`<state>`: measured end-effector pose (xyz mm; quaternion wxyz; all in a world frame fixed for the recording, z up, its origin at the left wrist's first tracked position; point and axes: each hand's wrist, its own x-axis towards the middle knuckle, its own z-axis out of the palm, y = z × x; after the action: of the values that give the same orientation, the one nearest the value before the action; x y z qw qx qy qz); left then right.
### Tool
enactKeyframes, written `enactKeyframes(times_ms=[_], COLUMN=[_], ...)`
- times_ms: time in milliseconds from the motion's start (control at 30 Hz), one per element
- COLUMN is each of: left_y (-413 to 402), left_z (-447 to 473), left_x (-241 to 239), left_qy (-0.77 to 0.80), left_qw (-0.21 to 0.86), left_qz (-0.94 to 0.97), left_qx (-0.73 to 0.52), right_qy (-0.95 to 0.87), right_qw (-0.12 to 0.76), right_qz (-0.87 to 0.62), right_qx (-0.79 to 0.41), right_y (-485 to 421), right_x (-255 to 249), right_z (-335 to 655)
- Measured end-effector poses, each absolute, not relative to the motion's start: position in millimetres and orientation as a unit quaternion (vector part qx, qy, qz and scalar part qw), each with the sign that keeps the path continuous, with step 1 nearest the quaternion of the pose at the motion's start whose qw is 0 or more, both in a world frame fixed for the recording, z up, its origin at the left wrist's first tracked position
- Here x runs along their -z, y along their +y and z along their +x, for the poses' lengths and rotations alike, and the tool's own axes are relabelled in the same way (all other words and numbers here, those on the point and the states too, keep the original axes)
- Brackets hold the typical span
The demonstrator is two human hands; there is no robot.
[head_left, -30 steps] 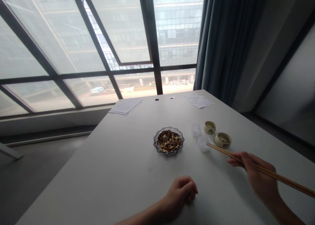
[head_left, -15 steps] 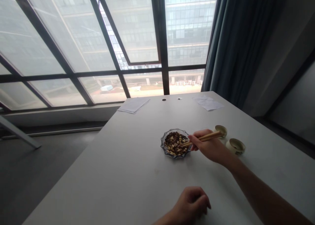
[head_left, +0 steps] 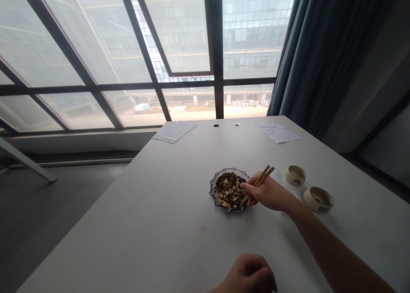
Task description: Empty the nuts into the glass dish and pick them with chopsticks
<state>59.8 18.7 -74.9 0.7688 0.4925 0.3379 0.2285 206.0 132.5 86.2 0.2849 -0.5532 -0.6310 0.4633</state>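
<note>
A pair of wooden chopsticks [head_left: 263, 176] is held in my right hand [head_left: 265, 192], with fingers closed around it. The chopsticks' tips reach down into the right side of a scalloped glass bowl [head_left: 214, 197]. Dark sunflower seeds and pale nuts, seemingly peanuts and pistachios [head_left: 229, 189], are mixed inside it. Whether the tips pinch a piece I cannot tell. My left hand [head_left: 248, 276] rests on the table near the bottom edge, loosely curled, with nothing visible in it. Right of my right hand stand two small cream cups [head_left: 295, 181], the nearer cup [head_left: 317, 205] holding something dark.
Everything stands on a white table [head_left: 153, 207]. Paper sheets [head_left: 174, 132] lie at its far left corner, and more paper [head_left: 278, 132] at the far right. Two round holes sit near the back edge. Beyond are windows and a dark blue curtain [head_left: 323, 49].
My right hand has tilted the chopsticks steeper, their tips now nearer the bowl's right front rim. The view has shifted slightly, uncovering the far cup. My left hand stays curled.
</note>
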Motion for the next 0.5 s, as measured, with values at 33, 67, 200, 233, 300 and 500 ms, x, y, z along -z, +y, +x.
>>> enactKeyframes(times_ms=[33, 67, 200, 233, 300, 500], left_y=[18.6, 18.4, 17.5, 17.3, 17.1, 18.1], left_z=[59.2, 58.5, 56.5, 56.2, 56.0, 55.6], left_x=[74.8, 74.0, 69.1, 68.7, 68.9, 68.7], left_qy=[0.339, 0.339, 0.327, 0.321, 0.317, 0.320], left_qw=[0.769, 0.769, 0.776, 0.779, 0.781, 0.789], left_qz=[0.492, 0.492, 0.489, 0.488, 0.486, 0.465], left_qx=[-0.228, -0.228, -0.227, -0.228, -0.230, -0.241], right_qy=[-0.618, -0.608, -0.591, -0.591, -0.597, -0.616], right_qw=[0.295, 0.308, 0.364, 0.368, 0.366, 0.357], right_qz=[-0.544, -0.537, -0.532, -0.536, -0.542, -0.536], right_qx=[-0.484, -0.498, -0.486, -0.478, -0.465, -0.454], right_y=[136.0, 138.8, 143.1, 142.7, 140.9, 137.2], right_x=[-82.5, -80.0, -83.9, -87.1, -93.3, -95.1], right_z=[203.7, 202.2, 205.5, 208.1, 213.7, 218.3])
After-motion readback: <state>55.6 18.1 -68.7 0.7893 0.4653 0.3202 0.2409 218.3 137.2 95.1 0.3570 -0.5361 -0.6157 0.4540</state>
